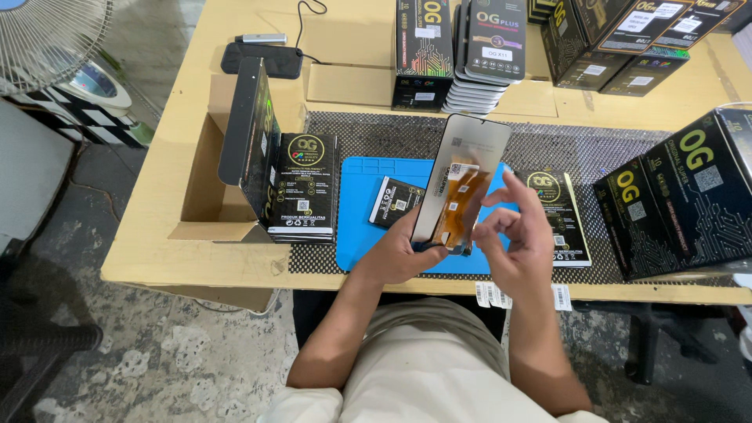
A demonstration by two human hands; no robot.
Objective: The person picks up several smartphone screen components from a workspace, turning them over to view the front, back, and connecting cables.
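Left hand [395, 254] grips the lower end of a phone display panel [462, 180], fingers curled shut around its bottom edge, holding it upright and tilted away, back side facing the camera. The panel is raised over the blue work mat [356, 235] at the front edge of the bench [196, 266]. An orange flex cable [458, 205] is visible on the panel's back. Right hand [513, 239] is beside the panel's right edge, fingers loosely spread and half open, thumb and forefinger tips near the cable; whether they touch it cannot be told. A small black card [395, 202] lies on the mat behind the panel. A flat black box [564, 215] lies to the right of the mat, a stack of the same boxes [304, 188] to its left. A cardboard tray [211, 196] stands at the bench's left edge.
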